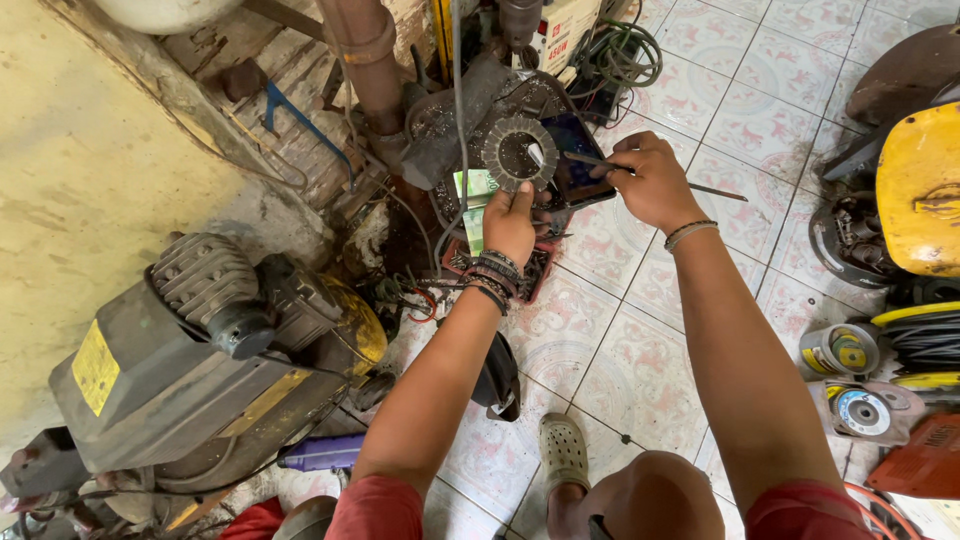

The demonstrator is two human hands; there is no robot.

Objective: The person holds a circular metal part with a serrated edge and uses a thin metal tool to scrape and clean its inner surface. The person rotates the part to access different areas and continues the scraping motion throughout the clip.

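Near the upper middle of the frame, your left hand (510,222) pinches the lower rim of a round toothed metal ring (519,152), holding it upright above a dark tray of parts (570,165). Your right hand (652,180) is closed around a thin metal rod (700,187), gripped like a pen, with its tip reaching toward the ring's right edge. Whether the tip touches the teeth cannot be told.

By the look of it, you are picking or scraping at the ring's slots, and the work is mid-way: the ring is in hand, not set down. The next move seems to call for a steady left pinch while the rod's point goes into one gap at a time, turning the ring a little between strokes so your thumb stays clear of the point.

A grey motor unit with a yellow label (190,370) sits at lower left. Cutting discs (862,410) lie on the tiled floor (640,370) at the right edge, below a yellow housing (920,190). Your sandalled foot (563,452) rests at the bottom centre.
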